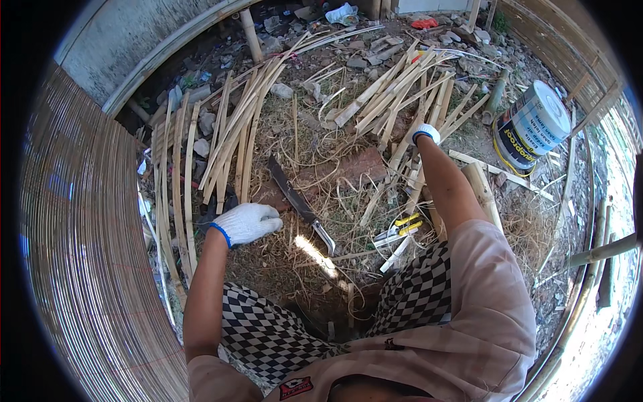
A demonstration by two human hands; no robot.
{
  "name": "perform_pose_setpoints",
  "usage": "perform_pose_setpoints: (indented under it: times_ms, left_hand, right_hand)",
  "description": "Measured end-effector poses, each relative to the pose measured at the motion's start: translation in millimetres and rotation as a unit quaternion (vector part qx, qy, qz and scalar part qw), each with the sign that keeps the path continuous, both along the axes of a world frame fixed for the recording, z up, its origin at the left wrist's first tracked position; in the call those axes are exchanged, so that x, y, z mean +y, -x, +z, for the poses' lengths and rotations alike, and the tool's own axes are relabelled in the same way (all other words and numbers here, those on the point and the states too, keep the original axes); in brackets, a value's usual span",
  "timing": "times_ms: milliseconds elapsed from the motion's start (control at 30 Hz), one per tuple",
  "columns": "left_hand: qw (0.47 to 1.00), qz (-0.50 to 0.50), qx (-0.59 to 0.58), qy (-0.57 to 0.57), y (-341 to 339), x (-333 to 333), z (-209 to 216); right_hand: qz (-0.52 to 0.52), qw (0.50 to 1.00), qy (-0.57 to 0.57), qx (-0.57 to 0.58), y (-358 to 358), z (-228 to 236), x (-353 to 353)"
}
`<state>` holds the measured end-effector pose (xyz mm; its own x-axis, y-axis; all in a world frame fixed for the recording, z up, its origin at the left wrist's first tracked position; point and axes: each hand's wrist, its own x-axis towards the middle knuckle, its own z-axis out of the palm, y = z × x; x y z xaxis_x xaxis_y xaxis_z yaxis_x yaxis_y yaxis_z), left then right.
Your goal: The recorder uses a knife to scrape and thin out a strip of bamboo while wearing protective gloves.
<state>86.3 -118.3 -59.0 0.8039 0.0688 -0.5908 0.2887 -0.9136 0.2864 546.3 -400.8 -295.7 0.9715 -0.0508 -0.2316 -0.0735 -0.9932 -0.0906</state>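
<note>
My left hand (pixel 246 222), in a white knit glove with a blue cuff, hovers beside the lower ends of the left bundle of bamboo strips (pixel 244 134). Its fingers are loosely bent with nothing visible in them. A machete (pixel 295 197) with a dark blade lies to its right. My right hand (pixel 426 133), gloved the same way, reaches to the right pile of bamboo strips (pixel 395 94). It touches or nearly touches the strips; its fingers are hidden. Yellow-handled cutters (pixel 404 226) lie below that forearm. A flat brown board (pixel 358 167) rests between the bundles.
A large paint bucket (pixel 532 127) stands at the right. A thick bamboo pole (pixel 481 191) lies by my right forearm. Slatted bamboo screen (pixel 87 221) borders the left side. Thin shavings (pixel 348 194) litter the ground, with rubble (pixel 375 50) at the back.
</note>
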Motion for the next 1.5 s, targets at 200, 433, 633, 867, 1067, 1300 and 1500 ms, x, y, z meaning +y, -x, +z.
perform_pose_setpoints:
  times_ms: [200,433,633,867,1067,1300,1500]
  left_hand:
    - [0.999,-0.006,-0.044,0.014,6,-8,9]
    - [0.999,0.031,-0.029,-0.014,38,1,23]
    - [0.996,-0.02,-0.084,-0.007,32,-7,21]
    - [0.996,0.012,-0.083,-0.02,67,7,24]
    - [0.995,0.016,-0.093,-0.014,70,11,27]
    - [0.973,0.031,-0.224,0.048,68,20,28]
    - [0.919,0.192,-0.237,0.251,25,103,51]
  right_hand:
    - [0.257,0.936,0.047,0.237,-21,44,-15]
    - [-0.068,0.836,-0.491,0.233,43,118,-13]
    - [-0.146,0.66,-0.695,0.245,-11,123,-107]
    - [-0.166,0.371,-0.84,0.358,-4,206,-120]
    - [-0.092,0.416,-0.853,0.301,25,284,-136]
    - [0.096,0.658,-0.738,0.113,97,370,-90]
    - [0.217,0.786,-0.576,0.064,184,353,-25]
